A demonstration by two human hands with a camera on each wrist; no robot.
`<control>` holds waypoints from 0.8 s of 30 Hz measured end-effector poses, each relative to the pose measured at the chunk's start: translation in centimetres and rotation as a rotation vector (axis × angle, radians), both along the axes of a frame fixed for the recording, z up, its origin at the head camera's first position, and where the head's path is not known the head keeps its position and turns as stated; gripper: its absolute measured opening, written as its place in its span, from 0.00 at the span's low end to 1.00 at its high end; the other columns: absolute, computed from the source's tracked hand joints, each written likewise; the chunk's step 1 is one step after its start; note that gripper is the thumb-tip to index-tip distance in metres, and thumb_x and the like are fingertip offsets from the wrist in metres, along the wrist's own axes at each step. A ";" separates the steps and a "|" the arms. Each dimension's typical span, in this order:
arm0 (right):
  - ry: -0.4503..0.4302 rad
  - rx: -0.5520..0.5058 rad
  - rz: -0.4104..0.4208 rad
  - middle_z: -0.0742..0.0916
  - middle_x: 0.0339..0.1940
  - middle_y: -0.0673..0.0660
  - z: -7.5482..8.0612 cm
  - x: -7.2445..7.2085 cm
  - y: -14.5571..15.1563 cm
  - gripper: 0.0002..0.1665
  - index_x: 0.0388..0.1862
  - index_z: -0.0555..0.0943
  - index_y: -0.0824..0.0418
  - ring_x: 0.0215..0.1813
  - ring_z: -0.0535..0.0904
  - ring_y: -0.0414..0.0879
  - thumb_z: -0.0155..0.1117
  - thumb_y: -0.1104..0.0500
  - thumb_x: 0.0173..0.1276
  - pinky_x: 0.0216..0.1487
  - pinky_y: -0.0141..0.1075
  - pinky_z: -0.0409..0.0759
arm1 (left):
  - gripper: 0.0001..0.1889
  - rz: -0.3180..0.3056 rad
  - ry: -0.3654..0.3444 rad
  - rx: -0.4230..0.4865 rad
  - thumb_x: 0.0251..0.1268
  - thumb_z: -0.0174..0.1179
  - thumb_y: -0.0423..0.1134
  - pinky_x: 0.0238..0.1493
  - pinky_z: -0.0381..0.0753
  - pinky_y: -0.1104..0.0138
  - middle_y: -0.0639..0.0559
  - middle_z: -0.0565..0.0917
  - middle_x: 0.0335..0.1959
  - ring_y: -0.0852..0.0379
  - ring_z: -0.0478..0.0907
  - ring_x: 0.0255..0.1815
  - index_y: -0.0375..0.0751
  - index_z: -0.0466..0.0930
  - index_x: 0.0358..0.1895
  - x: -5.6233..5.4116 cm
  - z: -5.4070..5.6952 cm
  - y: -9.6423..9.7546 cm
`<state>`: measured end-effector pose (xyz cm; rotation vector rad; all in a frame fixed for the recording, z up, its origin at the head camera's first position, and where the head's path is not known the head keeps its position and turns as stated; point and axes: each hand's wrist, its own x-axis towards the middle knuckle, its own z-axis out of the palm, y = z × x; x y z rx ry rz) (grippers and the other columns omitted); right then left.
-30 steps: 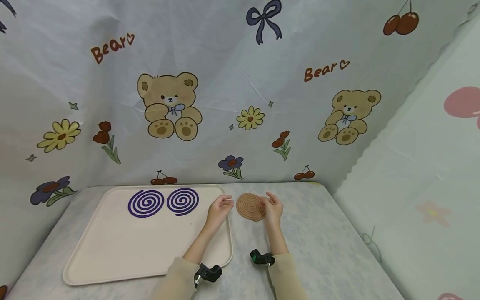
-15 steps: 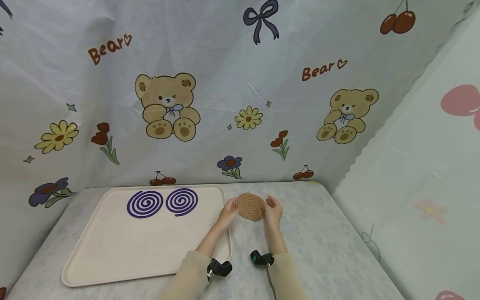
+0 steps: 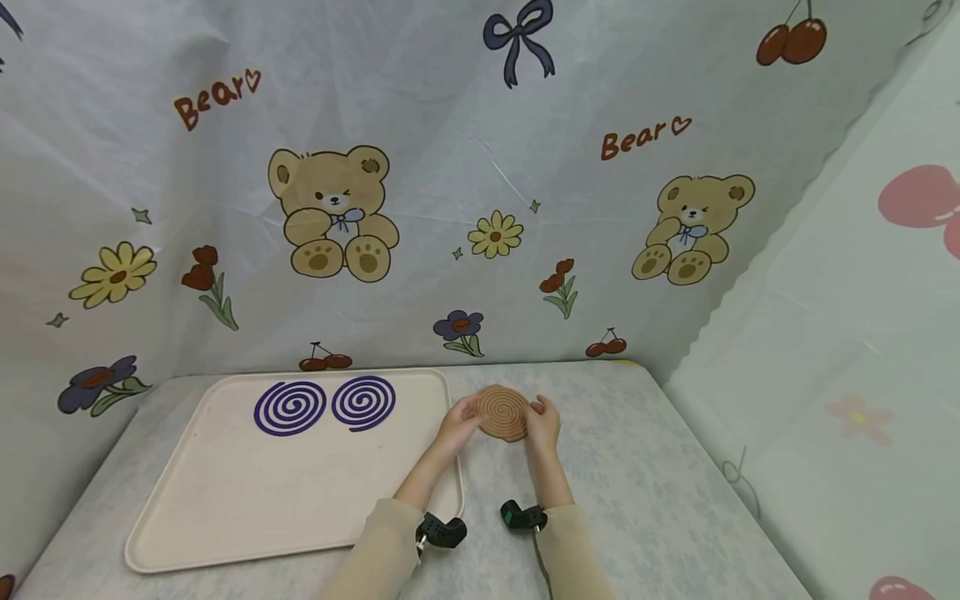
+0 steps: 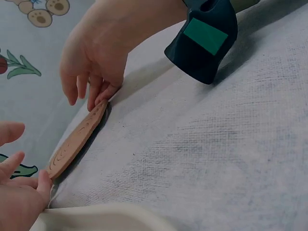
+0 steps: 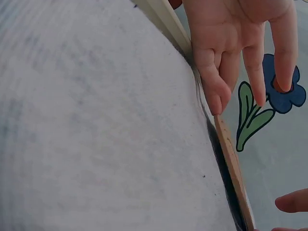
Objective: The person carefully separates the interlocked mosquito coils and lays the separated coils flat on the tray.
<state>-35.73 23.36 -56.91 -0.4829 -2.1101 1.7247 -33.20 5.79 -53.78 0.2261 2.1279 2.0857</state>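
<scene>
A round, tightly wound brown mosquito coil (image 3: 502, 413) is held at its two sides, close over the table right of the tray. My left hand (image 3: 457, 425) pinches its left edge between thumb and fingers. On the opposite edge my right hand (image 3: 543, 425) pinches it the same way, as the left wrist view shows with the right hand (image 4: 98, 62) above the tilted coil (image 4: 79, 137). A dark shadow lies under the coil there. Two purple spiral coils, the left one (image 3: 290, 408) and the right one (image 3: 364, 403), lie side by side at the tray's back.
A large cream tray (image 3: 285, 500) with a low raised rim covers the table's left side, and my left forearm crosses over its right edge. The grey-white tablecloth (image 3: 645, 500) stretches to the right. Behind the table hangs a bear-printed curtain (image 3: 450, 125).
My left hand has moved right from the tray's edge to the brown mosquito coil and now pinches its left edge. The right hand has stayed at the right edge. The purple coils lie unchanged.
</scene>
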 end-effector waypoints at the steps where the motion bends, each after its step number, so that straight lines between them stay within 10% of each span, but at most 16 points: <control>1: 0.024 0.031 -0.009 0.84 0.46 0.68 -1.7 -1.0 0.8 0.31 0.63 0.70 0.73 0.47 0.83 0.53 0.61 0.60 0.63 0.49 0.35 0.84 | 0.26 0.005 -0.002 0.014 0.65 0.55 0.33 0.71 0.65 0.49 0.30 0.68 0.66 0.35 0.64 0.68 0.27 0.63 0.65 0.0 0.0 0.0; 5: 0.022 0.121 -0.033 0.87 0.37 0.60 -8.9 -5.7 4.1 0.35 0.63 0.71 0.69 0.36 0.84 0.43 0.65 0.53 0.60 0.35 0.27 0.81 | 0.25 0.017 0.012 0.036 0.65 0.55 0.31 0.69 0.68 0.50 0.30 0.70 0.65 0.37 0.68 0.66 0.27 0.64 0.64 0.4 0.3 0.2; 11: 0.031 0.122 -0.057 0.87 0.35 0.59 -12.7 -8.3 5.8 0.31 0.56 0.77 0.65 0.35 0.83 0.45 0.70 0.52 0.55 0.31 0.29 0.81 | 0.29 -0.003 0.039 0.045 0.61 0.55 0.26 0.71 0.63 0.46 0.28 0.66 0.66 0.34 0.62 0.69 0.24 0.61 0.66 2.2 2.1 -0.1; 14: 0.048 0.100 -0.047 0.86 0.32 0.59 -10.0 -6.4 4.7 0.29 0.54 0.78 0.65 0.32 0.81 0.45 0.71 0.54 0.55 0.30 0.31 0.80 | 0.29 -0.019 0.032 0.062 0.62 0.53 0.25 0.71 0.64 0.47 0.27 0.63 0.69 0.33 0.59 0.71 0.25 0.59 0.68 2.6 2.4 -0.2; 20: -0.045 0.026 -0.021 0.84 0.30 0.63 1.1 0.6 0.5 0.24 0.53 0.76 0.76 0.29 0.78 0.46 0.64 0.67 0.56 0.28 0.29 0.78 | 0.30 -0.016 0.013 0.069 0.65 0.53 0.27 0.66 0.74 0.55 0.30 0.63 0.69 0.36 0.65 0.69 0.31 0.58 0.70 1.8 0.4 0.0; 24: -0.094 -0.076 0.026 0.81 0.29 0.55 4.5 2.4 -0.5 0.25 0.56 0.73 0.76 0.29 0.74 0.38 0.63 0.70 0.59 0.29 0.23 0.74 | 0.29 -0.002 0.035 0.082 0.64 0.54 0.29 0.63 0.76 0.58 0.32 0.63 0.70 0.38 0.67 0.67 0.35 0.61 0.70 1.6 -0.2 -0.4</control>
